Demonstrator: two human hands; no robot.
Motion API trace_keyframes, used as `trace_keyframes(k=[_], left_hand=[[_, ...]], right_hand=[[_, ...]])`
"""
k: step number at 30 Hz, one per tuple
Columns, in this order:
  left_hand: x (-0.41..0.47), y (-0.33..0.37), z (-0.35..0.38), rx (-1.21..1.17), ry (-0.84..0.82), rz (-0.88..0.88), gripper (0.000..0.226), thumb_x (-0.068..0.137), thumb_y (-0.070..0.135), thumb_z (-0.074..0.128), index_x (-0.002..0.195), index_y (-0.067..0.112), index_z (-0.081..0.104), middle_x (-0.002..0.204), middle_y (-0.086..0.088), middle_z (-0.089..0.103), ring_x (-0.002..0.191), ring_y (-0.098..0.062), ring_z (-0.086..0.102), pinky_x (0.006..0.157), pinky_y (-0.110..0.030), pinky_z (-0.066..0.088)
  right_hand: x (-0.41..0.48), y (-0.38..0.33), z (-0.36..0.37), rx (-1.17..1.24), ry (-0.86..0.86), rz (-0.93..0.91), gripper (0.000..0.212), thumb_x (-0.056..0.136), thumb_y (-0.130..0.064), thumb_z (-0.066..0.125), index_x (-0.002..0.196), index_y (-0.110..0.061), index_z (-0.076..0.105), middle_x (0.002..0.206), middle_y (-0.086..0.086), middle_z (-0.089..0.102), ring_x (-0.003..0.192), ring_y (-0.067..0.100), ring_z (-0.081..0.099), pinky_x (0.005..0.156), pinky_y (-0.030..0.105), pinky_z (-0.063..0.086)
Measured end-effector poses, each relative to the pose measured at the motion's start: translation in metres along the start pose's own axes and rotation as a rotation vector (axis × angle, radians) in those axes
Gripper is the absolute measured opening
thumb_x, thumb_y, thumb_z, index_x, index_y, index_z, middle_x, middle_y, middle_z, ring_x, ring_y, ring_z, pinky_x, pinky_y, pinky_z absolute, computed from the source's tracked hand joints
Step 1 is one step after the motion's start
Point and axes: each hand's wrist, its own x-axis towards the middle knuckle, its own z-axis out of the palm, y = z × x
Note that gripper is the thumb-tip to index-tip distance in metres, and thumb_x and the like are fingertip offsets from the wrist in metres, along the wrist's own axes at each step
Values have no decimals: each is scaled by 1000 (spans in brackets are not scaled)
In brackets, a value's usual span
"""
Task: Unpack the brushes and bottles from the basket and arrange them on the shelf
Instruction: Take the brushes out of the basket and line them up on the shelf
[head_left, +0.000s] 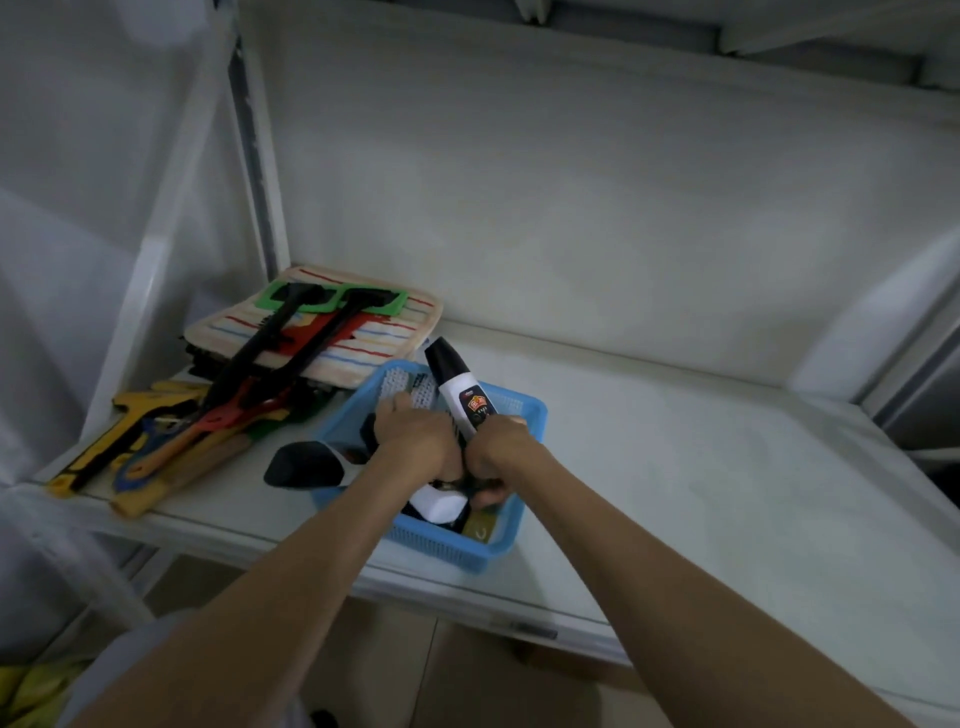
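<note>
A blue plastic basket (511, 535) stands near the front edge of the white shelf (701, 467). My right hand (501, 449) is shut on a white bottle with a black cap (457, 387), holding it tilted above the basket. Inside the basket, my left hand (415, 434) grips something next to a white-bristled brush (410, 389); what it holds is hidden. Another black-capped bottle (306, 465) sticks out over the basket's left rim, and a further white one (439, 506) lies below my hands.
At the shelf's left end lie striped cloths (363, 343) with two black-handled green brushes (332, 306) on top, and a pile of yellow, red and wooden-handled brushes (171, 436) at the front corner. White wall panels close in the back and left side.
</note>
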Motion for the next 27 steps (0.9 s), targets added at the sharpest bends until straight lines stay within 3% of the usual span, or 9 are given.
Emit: trace_keyframes(k=[3,6,8,11,14,18,19,23,27], left_hand=[[4,0,4,-6,38,-26,39,82,45,60,115,24,57,126,-1,58,135,-29,27,104,-42,21],[6,0,6,-3,69,-35,35,83,44,59,112,24,58,123,0,59,131,-28,29,100,-40,23],[7,-2,7,-11,67,-32,35,84,45,58,111,23,58,122,0,59,131,-28,28,101,-40,24],[10,-9,3,-122,26,-50,35,87,40,54,115,19,59,131,-4,55,135,-30,26,106,-42,24],[13,-17,-1,-295,27,-82,43,88,44,51,119,15,59,138,-11,50,135,-32,28,103,-40,24],[12,-20,-6,-493,94,-128,50,84,45,53,122,13,58,134,-14,53,130,-33,35,101,-40,28],[10,-21,-8,-538,116,-136,51,83,43,56,123,12,56,133,-14,54,129,-33,37,101,-40,30],[6,-21,-10,-778,198,-100,43,76,31,64,114,11,59,113,-12,64,105,-31,60,88,-40,52],[3,-22,-15,-944,282,-81,45,87,34,62,124,9,54,116,-12,65,104,-31,63,76,-35,52]], right_hand=[[7,1,8,82,34,17,38,93,-12,48,124,-1,28,98,20,52,57,27,64,19,16,30],[10,3,16,51,68,26,38,93,-14,48,122,-1,28,101,17,50,93,32,63,18,13,26],[11,1,16,58,88,21,40,91,-15,51,122,0,30,105,16,55,95,32,65,23,19,34],[11,0,21,66,90,51,46,88,-15,54,124,2,30,118,17,56,104,31,64,57,30,53],[14,-2,22,151,88,63,54,88,-14,52,131,1,23,126,16,49,104,24,57,84,35,56],[10,-8,14,176,-6,75,60,89,-21,54,137,-5,21,118,15,48,75,24,54,42,27,47],[9,-7,15,157,9,75,59,89,-20,55,136,-6,21,122,15,47,83,25,57,44,29,47],[8,1,24,176,102,32,58,88,-22,55,132,-3,22,131,14,49,117,28,55,92,39,52],[7,-5,24,319,113,77,55,86,-11,58,126,-4,21,126,14,49,116,31,55,92,40,52]])
